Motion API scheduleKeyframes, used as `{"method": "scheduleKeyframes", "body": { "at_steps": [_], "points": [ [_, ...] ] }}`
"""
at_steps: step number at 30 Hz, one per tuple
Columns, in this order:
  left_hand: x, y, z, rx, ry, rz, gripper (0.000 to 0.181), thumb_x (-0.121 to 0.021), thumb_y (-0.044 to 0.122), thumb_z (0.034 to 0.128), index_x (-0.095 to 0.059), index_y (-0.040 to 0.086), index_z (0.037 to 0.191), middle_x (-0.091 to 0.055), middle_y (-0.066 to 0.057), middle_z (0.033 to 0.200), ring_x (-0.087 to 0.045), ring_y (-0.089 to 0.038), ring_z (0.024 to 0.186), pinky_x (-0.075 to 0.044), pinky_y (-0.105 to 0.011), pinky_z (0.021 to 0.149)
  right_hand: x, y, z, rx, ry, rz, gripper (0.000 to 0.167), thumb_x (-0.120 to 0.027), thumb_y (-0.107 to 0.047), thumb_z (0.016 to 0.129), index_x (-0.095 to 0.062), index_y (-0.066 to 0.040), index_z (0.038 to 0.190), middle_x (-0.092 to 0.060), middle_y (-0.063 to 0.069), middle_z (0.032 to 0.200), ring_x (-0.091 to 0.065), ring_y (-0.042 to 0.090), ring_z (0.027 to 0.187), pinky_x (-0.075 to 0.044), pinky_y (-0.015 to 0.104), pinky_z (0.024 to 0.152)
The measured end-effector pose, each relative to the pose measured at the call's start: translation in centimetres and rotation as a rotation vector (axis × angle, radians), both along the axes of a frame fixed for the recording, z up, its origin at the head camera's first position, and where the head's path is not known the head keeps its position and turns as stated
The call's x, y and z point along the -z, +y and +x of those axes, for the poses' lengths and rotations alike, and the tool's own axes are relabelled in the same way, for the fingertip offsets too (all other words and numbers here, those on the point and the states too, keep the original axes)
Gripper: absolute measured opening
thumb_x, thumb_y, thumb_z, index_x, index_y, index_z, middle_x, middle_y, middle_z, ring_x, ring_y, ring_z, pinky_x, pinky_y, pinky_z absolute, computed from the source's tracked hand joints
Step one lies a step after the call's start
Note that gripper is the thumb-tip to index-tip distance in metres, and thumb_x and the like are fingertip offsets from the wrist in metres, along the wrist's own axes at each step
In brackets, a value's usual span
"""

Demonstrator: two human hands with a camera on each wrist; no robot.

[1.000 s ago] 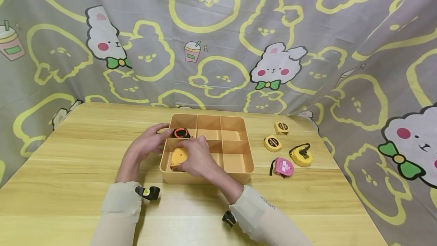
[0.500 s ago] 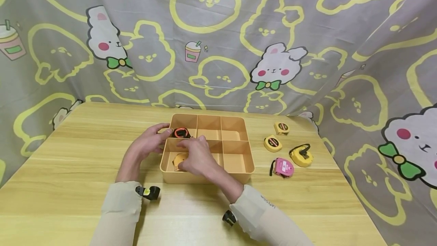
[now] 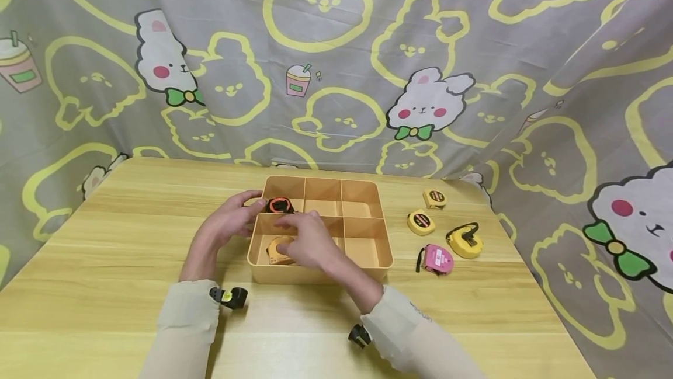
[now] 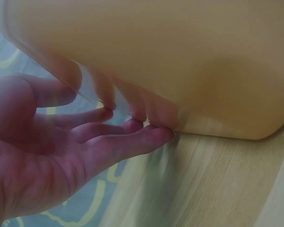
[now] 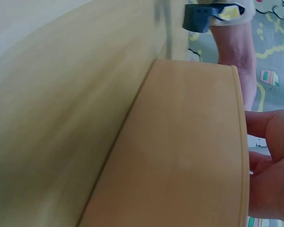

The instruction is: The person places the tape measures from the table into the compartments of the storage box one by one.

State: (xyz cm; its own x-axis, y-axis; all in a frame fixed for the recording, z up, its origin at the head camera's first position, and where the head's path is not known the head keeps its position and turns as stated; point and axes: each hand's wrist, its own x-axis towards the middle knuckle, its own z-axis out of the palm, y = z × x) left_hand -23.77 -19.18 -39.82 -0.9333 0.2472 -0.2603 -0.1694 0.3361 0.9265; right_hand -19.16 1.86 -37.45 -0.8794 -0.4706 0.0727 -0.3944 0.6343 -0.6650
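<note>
Grey, yellow-patterned cartoon fabric (image 3: 336, 63) hangs, lightly creased, from nine o'clock through twelve to three. At six lies a pale wood-grain tabletop (image 3: 126, 239)

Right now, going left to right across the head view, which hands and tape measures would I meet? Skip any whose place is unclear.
Left hand → black tape measure → right hand → pink tape measure → yellow tape measure with a black strap.
</note>
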Motion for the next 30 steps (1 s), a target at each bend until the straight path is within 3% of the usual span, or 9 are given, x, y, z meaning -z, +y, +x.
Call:
{"method": "scheduleKeyframes", "body": {
  "at_steps": [6,14,22,30],
  "points": [
    [0.0,0.1,0.0,0.004,0.002,0.007,0.061,-0.039,0.029,0.1112,-0.016,0.003,0.162,-0.036,-0.031,0.157,-0.043,-0.05,0.14,-0.052,-0.056,0.1,0.0,0.5,0.5,-0.002,0.053,-0.026,0.037,-0.072,-0.009,0.087,-0.074,-0.011,0.123,-0.074,0.001,0.122,-0.058,0.021,0.115,-0.047,0.035,0.099],
    [0.0,0.1,0.0,-0.006,-0.001,0.006,0.061,-0.039,0.028,0.1111,-0.017,0.003,0.162,-0.04,-0.031,0.155,-0.043,-0.049,0.14,-0.053,-0.055,0.099,-0.1,1.1,0.5,0.047,0.016,-0.103,0.03,-0.069,-0.009,0.09,-0.076,-0.014,0.119,-0.073,-0.002,0.126,-0.068,0.018,0.114,-0.055,0.035,0.096],
    [0.0,0.0,0.0,-0.006,0.0,0.016,0.061,-0.039,0.028,0.1111,-0.016,0.003,0.162,-0.041,-0.031,0.154,-0.044,-0.048,0.14,-0.053,-0.055,0.099,-0.2,1.5,0.7,0.044,-0.008,-0.156,0.028,-0.067,-0.008,0.091,-0.076,-0.012,0.118,-0.074,0.0,0.122,-0.07,0.02,0.11,-0.056,0.039,0.096],
    [0.1,0.0,0.0,0.002,0.007,0.011,0.061,-0.039,0.028,0.1111,-0.016,0.003,0.162,-0.04,-0.03,0.156,-0.043,-0.048,0.141,-0.054,-0.055,0.098,-0.3,1.9,0.6,0.037,-0.028,-0.189,0.026,-0.067,-0.007,0.092,-0.076,-0.009,0.116,-0.076,0.002,0.116,-0.071,0.021,0.108,-0.056,0.035,0.094]
  ]
}}
